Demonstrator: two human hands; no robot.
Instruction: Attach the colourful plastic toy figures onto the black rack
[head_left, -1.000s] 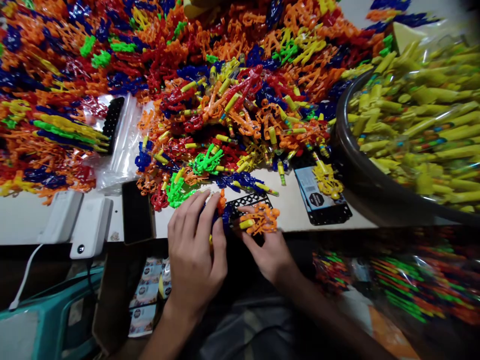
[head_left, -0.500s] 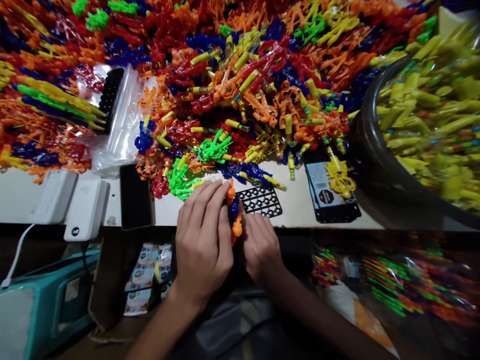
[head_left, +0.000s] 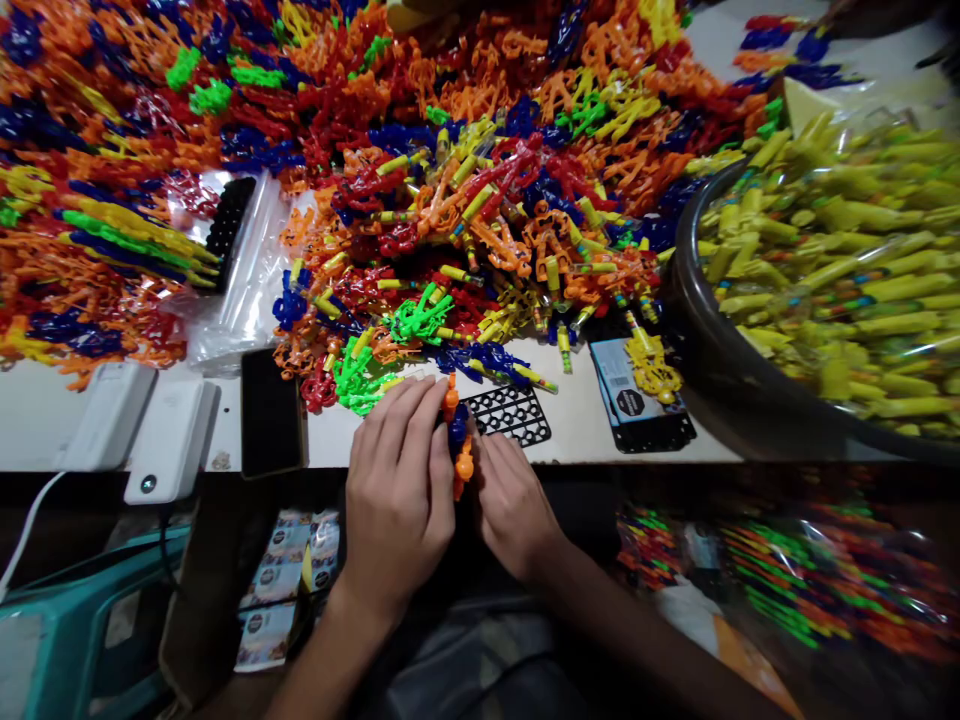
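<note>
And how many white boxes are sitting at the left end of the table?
2. One white box has the white cable; the second white box lies between it and the black phone. More could be hidden under the colourful pile.

workshop: plastic figures (head_left: 360, 190) in bulk

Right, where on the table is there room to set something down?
The bare table between the black grid and the printed cards; a smaller patch between the phone and left hand. Behind both, heaped toys crowd it.
</note>
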